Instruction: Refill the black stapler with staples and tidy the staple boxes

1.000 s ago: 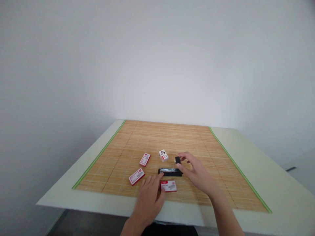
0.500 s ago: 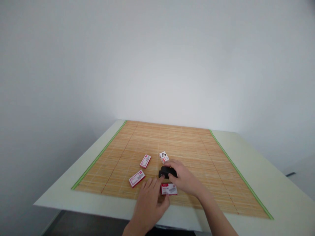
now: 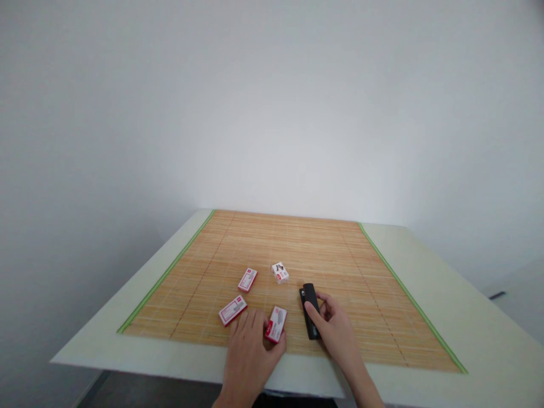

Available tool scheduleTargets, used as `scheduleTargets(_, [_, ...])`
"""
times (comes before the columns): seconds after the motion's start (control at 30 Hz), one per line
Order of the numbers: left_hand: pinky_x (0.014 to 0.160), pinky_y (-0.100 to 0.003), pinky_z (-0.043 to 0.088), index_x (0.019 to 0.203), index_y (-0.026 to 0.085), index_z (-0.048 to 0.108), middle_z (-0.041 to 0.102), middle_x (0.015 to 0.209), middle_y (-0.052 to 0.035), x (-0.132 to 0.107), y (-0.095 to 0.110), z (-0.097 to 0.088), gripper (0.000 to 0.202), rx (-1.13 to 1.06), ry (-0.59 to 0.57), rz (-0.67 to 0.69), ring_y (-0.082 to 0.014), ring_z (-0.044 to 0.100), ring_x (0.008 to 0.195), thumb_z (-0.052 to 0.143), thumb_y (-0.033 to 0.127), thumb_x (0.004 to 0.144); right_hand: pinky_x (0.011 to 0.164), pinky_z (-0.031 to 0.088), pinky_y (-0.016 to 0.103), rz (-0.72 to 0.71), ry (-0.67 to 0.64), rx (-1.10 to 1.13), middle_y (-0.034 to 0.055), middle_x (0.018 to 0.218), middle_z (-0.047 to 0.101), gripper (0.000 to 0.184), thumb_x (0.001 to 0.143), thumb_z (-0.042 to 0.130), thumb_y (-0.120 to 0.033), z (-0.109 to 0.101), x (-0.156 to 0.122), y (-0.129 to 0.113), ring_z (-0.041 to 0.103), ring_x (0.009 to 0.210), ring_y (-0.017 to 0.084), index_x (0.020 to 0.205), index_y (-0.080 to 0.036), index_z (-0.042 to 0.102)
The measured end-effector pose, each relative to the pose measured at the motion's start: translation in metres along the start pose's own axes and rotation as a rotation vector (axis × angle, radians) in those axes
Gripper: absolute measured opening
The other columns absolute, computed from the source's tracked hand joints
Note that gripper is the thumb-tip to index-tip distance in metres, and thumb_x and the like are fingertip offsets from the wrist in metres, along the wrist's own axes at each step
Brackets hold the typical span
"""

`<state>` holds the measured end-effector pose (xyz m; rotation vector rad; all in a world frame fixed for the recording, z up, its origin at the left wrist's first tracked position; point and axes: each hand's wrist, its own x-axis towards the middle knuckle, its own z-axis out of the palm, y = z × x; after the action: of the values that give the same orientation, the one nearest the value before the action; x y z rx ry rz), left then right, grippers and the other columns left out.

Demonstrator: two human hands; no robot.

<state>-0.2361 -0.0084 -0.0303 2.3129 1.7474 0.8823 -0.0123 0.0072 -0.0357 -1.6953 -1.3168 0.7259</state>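
Observation:
A black stapler (image 3: 311, 313) points away from me on the bamboo mat, and my right hand (image 3: 334, 326) grips it from the right, thumb over its top. Left of it lies a red-and-white staple box (image 3: 276, 324), turned at a slant. My left hand (image 3: 250, 345) holds this box at its near left side between thumb and index finger; the other fingers rest on the mat. Just beyond those fingers is a second staple box (image 3: 233, 310). Farther back lie a third such box (image 3: 247, 280) and a small white box (image 3: 280, 272) with black clips pictured on it.
The bamboo mat (image 3: 289, 238) with green edging covers the middle of a white table (image 3: 429, 283). A pale wall (image 3: 272, 113) rises behind the table. The table's front edge runs close below my wrists.
My right hand has moved right and toward me, turning the stapler from crosswise to lengthwise. The staple box at my left hand has turned from crosswise to a slant and shifted slightly left.

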Motion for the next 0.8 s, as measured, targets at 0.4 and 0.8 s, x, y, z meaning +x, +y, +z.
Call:
scheduleTargets(0.4, [0.114, -0.059, 0.034, 0.141, 0.023, 0.046, 0.047, 0.151, -0.014, 0.013, -0.026, -0.018, 0.07, 0.048, 0.086, -0.034, -0.0382, 0.043, 0.14, 0.073, 0.05, 0.082, 0.057, 0.039, 0.031, 0.035, 0.063, 0.035, -0.0052, 0.062, 0.049, 0.055, 0.09, 0.062, -0.066, 0.007, -0.011, -0.001, 0.053, 0.058, 0.019, 0.118, -0.019, 0.069])
scheduleTargets(0.8, [0.115, -0.058, 0.037, 0.145, 0.02, 0.047, 0.045, 0.155, -0.0165, 0.011, -0.018, -0.01, 0.063, -0.044, 0.006, -0.181, -0.0378, 0.044, 0.141, 0.053, 0.059, 0.097, 0.056, 0.039, 0.03, 0.027, 0.084, 0.025, -0.0045, 0.062, 0.051, 0.055, 0.09, 0.061, -0.068, 0.009, -0.014, 0.0, 0.055, 0.058, 0.019, 0.115, -0.02, 0.07])
